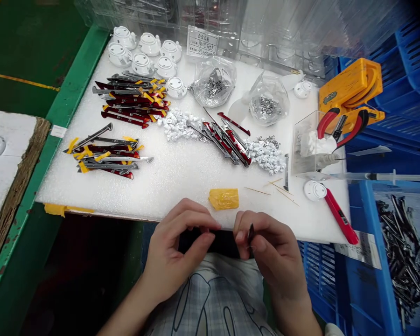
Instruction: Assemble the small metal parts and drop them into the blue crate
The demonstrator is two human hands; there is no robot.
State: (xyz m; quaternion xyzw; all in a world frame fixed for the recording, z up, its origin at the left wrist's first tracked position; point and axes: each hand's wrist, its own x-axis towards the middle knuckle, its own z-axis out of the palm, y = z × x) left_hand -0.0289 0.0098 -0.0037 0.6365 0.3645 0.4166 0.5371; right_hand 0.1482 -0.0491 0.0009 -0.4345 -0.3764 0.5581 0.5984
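Over my lap, at the near edge of the white foam-topped table, my left hand [180, 247] has its thumb and forefinger apart, with nothing visible between them. Opposite it, my right hand [275, 247] pinches a small dark pointed piece [251, 232] between thumb and fingers; most of that piece is hidden. Just beyond both hands lies a yellow tape-wrapped block [224, 199]. Farther back is a heap of slim red and grey strips [227, 140], beside small white parts [266, 156]. Thin wooden sticks [257, 190] lie to the right of the block.
Taped strips [108, 156] lie in piles on the left, below several white rounded pots [149, 44]. Two plastic bags [269, 105] hold small metal parts. At right are a clear box [303, 144], pliers [339, 126], a red-handled knife [341, 214] and a blue crate [371, 205].
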